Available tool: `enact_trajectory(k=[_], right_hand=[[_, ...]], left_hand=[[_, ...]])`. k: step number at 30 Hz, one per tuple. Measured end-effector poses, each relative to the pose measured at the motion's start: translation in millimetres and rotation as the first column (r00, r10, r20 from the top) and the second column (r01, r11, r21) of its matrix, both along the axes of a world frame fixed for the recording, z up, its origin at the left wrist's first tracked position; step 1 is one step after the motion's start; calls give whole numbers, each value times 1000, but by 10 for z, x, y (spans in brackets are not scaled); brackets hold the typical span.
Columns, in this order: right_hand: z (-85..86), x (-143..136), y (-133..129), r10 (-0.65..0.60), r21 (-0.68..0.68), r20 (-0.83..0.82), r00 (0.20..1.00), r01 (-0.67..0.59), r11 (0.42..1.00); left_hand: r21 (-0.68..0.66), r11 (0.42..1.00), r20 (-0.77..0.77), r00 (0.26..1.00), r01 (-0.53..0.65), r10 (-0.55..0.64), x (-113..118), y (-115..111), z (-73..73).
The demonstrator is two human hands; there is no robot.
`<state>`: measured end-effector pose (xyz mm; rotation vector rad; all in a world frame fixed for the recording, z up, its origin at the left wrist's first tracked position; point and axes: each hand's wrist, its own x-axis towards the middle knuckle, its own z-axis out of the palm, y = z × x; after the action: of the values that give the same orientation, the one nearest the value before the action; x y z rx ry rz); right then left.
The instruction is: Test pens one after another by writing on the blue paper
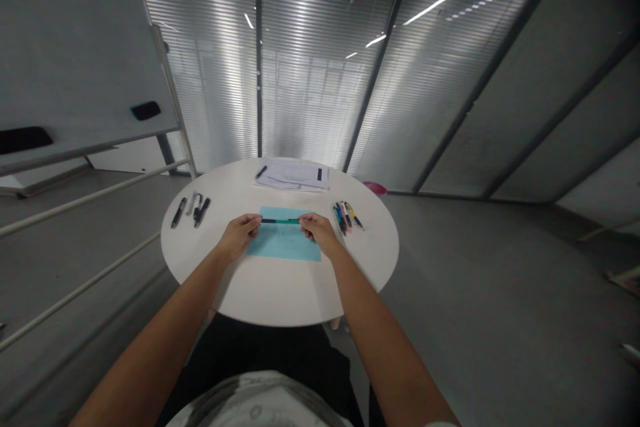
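a: what are the hands on?

b: a slim green-and-black plastic pen [283, 221]. the left hand [242, 232] pinches its dark end, the right hand [316, 228] pinches the other, and it lies level between them, over the upper part of a light blue rectangular sheet of paper [285, 251].

a: touching the sheet?

b: i can't tell from this angle.

a: so what could go wrong?

b: a slip, mainly. both grips are fingertips on a thin barrel, so if one side let go early, the pen could swing or drop, then roll across the round white table [280, 293].

a: and if both hands tugged outward?

b: if something gave suddenly, i'd worry about the right side. a loose cluster of slim pens in blue, black, white and yellow [345, 213] lies just beside that hand, and a jerk could scatter it. the group of thick black and grey markers [177, 212] sits well apart from the left hand, so there's less risk there.

a: ink on the blue sheet?

b: possible, if the tip is bare and dips. the fingers hide the ends, so i can't say.
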<state>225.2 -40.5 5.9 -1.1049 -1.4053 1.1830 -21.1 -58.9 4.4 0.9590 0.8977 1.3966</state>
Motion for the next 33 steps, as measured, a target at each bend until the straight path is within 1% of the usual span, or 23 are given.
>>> enact_trajectory(k=[7, 12, 21, 28, 33], right_hand=[[30, -18, -24, -36, 6, -1, 999, 36, 999], [51, -17, -43, -32, 9, 6, 999, 32, 999], [6, 5, -11, -12, 25, 11, 1000, 11, 1000], [-8, 5, 7, 3, 42, -18, 1000, -2, 999], [0, 3, 1, 1, 38, 9, 1000, -1, 999]], left_hand=[[9, 1000, -6, 1000, 23, -23, -3, 20, -24], [11, 1000, 11, 1000, 24, -24, -7, 16, -19], [-2, 1000, 21, 1000, -2, 2, 12, 11, -5], [-5, 1000, 3, 1000, 15, -15, -7, 34, -44], [-7, 1000, -8, 1000, -6, 6, -9, 42, -51]])
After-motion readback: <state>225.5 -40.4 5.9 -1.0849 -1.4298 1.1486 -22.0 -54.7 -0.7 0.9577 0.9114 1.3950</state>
